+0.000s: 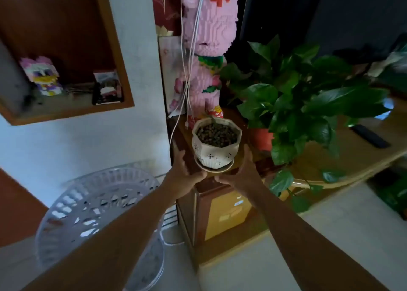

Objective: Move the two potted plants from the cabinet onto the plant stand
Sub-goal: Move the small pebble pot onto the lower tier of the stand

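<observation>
While no writing reads, hands (pixel 214 176) cup white pot (pixel 215 143).

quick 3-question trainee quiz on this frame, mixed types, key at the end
1. True or false: the white pot stands on a saucer.
2. Which thing stands closest to the white pot's right? A) the leafy plant in the red pot B) the remote C) the white plastic stand
3. Fill in: the left hand and right hand are cupped at the ____ of the saucer, one on each side.

Key: 1 true; 2 A; 3 rim
</observation>
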